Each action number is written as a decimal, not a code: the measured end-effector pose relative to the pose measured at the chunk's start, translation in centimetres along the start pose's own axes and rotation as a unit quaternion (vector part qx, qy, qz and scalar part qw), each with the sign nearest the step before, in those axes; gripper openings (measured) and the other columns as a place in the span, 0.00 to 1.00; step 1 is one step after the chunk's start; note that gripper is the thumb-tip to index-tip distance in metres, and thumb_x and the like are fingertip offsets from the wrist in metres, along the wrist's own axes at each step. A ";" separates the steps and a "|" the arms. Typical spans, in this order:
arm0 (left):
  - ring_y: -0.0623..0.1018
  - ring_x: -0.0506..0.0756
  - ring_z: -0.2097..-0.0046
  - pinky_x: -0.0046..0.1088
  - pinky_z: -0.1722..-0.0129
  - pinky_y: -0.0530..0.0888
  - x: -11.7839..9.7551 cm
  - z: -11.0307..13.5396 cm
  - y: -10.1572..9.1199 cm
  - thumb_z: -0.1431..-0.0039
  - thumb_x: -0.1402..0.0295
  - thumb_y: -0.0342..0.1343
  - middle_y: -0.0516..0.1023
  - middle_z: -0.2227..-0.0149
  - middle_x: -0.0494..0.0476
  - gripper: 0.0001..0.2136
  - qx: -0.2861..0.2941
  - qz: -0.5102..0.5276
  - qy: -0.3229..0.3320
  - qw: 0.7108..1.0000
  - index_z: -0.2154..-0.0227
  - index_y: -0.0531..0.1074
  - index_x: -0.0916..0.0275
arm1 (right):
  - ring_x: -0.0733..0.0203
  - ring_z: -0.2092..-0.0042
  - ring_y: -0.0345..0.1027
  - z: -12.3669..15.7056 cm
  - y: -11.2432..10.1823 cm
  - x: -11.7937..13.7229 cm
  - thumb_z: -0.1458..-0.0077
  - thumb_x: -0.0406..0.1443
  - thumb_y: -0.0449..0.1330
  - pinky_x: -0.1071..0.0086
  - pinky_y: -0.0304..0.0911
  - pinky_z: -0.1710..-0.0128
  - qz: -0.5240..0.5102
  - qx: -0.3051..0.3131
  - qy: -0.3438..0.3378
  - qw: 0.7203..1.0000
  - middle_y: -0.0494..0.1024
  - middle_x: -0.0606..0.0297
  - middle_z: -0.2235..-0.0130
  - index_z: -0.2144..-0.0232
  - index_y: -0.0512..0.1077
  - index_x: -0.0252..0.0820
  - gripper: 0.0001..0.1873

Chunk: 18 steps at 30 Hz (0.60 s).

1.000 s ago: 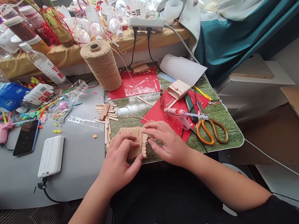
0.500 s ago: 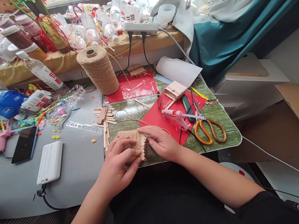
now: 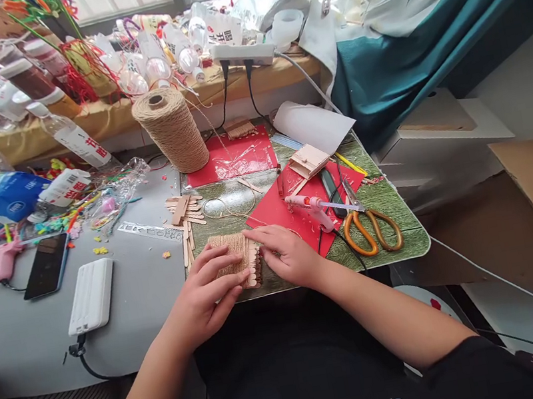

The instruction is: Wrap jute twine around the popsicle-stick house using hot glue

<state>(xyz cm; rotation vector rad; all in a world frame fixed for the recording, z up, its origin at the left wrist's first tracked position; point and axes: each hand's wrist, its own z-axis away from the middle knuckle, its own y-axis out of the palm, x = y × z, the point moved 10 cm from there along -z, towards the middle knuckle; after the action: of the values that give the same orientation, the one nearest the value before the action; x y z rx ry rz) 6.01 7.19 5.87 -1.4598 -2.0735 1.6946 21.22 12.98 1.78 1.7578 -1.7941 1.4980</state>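
A block of craft sticks wrapped in jute twine lies at the table's front edge, its rounded stick ends showing on the right. My left hand grips it from the left, with fingers spread over the windings and the thumb low at the near edge. At the right edge my right hand holds it, index finger on the top corner and thumb by the stick ends. What lies under that palm is hidden. Loose twine curves across the mat behind the hands, and the big twine spool stands farther back.
Loose craft sticks lie left of the mat. To the right are a pink glue gun, orange-handled scissors and a small wooden stick box on red sheets. A white power bank and a phone rest farther left.
The view has shifted slightly. My left fingers have slid a little left and lie a bit flatter on the wrapped block; the right hand keeps nearly the same hold.
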 end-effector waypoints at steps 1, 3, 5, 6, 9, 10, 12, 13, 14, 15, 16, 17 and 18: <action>0.68 0.65 0.30 0.57 0.27 0.62 0.3 0.1 0.0 0.33 0.75 0.59 0.77 0.39 0.58 0.19 0.005 0.009 -0.009 1.000 0.44 0.78 0.51 | 0.50 0.40 0.73 0.0 0.1 0.0 0.32 0.27 0.53 0.49 0.68 0.37 0.003 0.001 -0.002 1.000 0.78 0.58 0.39 0.30 0.65 0.52 0.31; 0.68 0.63 0.30 0.56 0.27 0.61 1.0 0.2 0.0 0.31 0.75 0.55 0.79 0.39 0.56 0.18 0.006 0.031 -0.034 0.999 0.44 0.78 0.50 | 0.50 0.40 0.73 0.1 0.2 0.1 0.32 0.27 0.53 0.48 0.68 0.36 0.008 0.002 -0.003 1.000 0.78 0.59 0.39 0.29 0.64 0.53 0.32; 0.71 0.62 0.31 0.53 0.27 0.63 1.6 0.2 -0.3 0.29 0.75 0.53 0.81 0.42 0.56 0.15 -0.012 0.055 -0.070 0.996 0.48 0.79 0.52 | 0.50 0.41 0.73 0.1 0.2 0.0 0.32 0.27 0.53 0.49 0.68 0.36 0.011 0.002 0.000 1.000 0.78 0.59 0.40 0.29 0.64 0.53 0.33; 0.72 0.61 0.32 0.52 0.28 0.64 1.9 0.2 -0.5 0.28 0.74 0.52 0.82 0.43 0.56 0.13 -0.026 0.065 -0.090 0.994 0.50 0.79 0.54 | 0.50 0.41 0.73 0.2 0.3 0.0 0.32 0.27 0.53 0.49 0.68 0.36 0.012 0.003 0.002 1.000 0.78 0.59 0.40 0.29 0.64 0.52 0.33; 0.77 0.59 0.37 0.49 0.29 0.67 2.3 -0.1 -0.9 0.28 0.73 0.53 0.84 0.47 0.56 0.09 -0.062 0.066 -0.130 0.987 0.55 0.77 0.56 | 0.49 0.40 0.72 0.2 0.3 -0.1 0.33 0.27 0.54 0.49 0.68 0.37 0.013 0.004 0.009 1.000 0.77 0.58 0.40 0.29 0.64 0.52 0.33; 0.78 0.59 0.38 0.49 0.29 0.68 2.2 -0.2 -0.9 0.29 0.73 0.54 0.85 0.48 0.55 0.08 -0.068 0.058 -0.130 0.987 0.55 0.77 0.56 | 0.49 0.40 0.72 0.2 0.3 -0.1 0.33 0.27 0.54 0.49 0.68 0.37 0.013 0.004 0.010 1.000 0.77 0.58 0.40 0.29 0.64 0.52 0.33; 0.80 0.58 0.39 0.48 0.30 0.69 1.9 -0.5 -1.1 0.30 0.73 0.57 0.85 0.49 0.53 0.08 -0.080 0.039 -0.122 0.989 0.54 0.78 0.55 | 0.49 0.40 0.72 0.3 0.4 0.0 0.33 0.27 0.54 0.49 0.68 0.36 0.015 0.003 0.011 1.000 0.77 0.58 0.40 0.29 0.63 0.52 0.34; 0.80 0.58 0.40 0.47 0.30 0.70 1.8 -0.6 -1.1 0.30 0.73 0.58 0.86 0.50 0.53 0.09 -0.087 0.031 -0.117 0.989 0.53 0.79 0.54 | 0.49 0.40 0.72 0.3 0.4 0.0 0.33 0.27 0.54 0.49 0.67 0.36 0.018 0.003 0.011 1.000 0.77 0.58 0.40 0.29 0.63 0.52 0.34; 0.81 0.58 0.41 0.46 0.31 0.70 1.7 -0.6 -1.2 0.30 0.73 0.58 0.86 0.51 0.52 0.09 -0.094 0.026 -0.115 0.989 0.54 0.79 0.54 | 0.49 0.40 0.72 0.3 0.5 0.0 0.33 0.27 0.54 0.49 0.67 0.36 0.021 0.004 0.012 1.000 0.77 0.59 0.39 0.28 0.63 0.53 0.34; 0.82 0.57 0.41 0.45 0.31 0.71 1.8 -0.7 -1.4 0.30 0.73 0.58 0.86 0.52 0.51 0.08 -0.101 0.023 -0.118 0.988 0.54 0.79 0.54 | 0.49 0.40 0.72 0.4 0.5 0.0 0.33 0.27 0.54 0.48 0.67 0.36 0.025 0.005 0.013 1.000 0.77 0.59 0.39 0.28 0.63 0.53 0.34; 0.82 0.57 0.42 0.44 0.31 0.72 1.8 -0.7 -1.5 0.30 0.72 0.59 0.86 0.53 0.51 0.07 -0.106 0.023 -0.124 0.986 0.55 0.79 0.54 | 0.49 0.40 0.72 0.4 0.6 0.0 0.33 0.27 0.55 0.48 0.66 0.35 0.029 0.006 0.014 0.999 0.77 0.58 0.39 0.28 0.62 0.53 0.35; 0.82 0.57 0.42 0.43 0.31 0.72 1.9 -0.7 -1.5 0.30 0.72 0.58 0.86 0.53 0.51 0.07 -0.108 0.025 -0.132 0.985 0.56 0.79 0.55 | 0.49 0.40 0.72 0.4 0.6 0.0 0.34 0.27 0.55 0.48 0.66 0.35 0.033 0.006 0.014 0.999 0.77 0.58 0.39 0.28 0.62 0.52 0.35; 0.82 0.57 0.42 0.43 0.31 0.71 2.0 -0.8 -1.5 0.30 0.71 0.58 0.86 0.54 0.51 0.06 -0.107 0.029 -0.143 0.984 0.56 0.79 0.55 | 0.49 0.40 0.72 0.4 0.6 0.1 0.34 0.27 0.55 0.48 0.66 0.35 0.037 0.006 0.014 0.999 0.77 0.58 0.39 0.28 0.62 0.52 0.35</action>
<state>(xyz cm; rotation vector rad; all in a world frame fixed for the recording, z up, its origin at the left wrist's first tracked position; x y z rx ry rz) 4.50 9.22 6.45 -1.4144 -2.4516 1.8476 20.87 12.46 1.33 1.6845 -1.8595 1.5554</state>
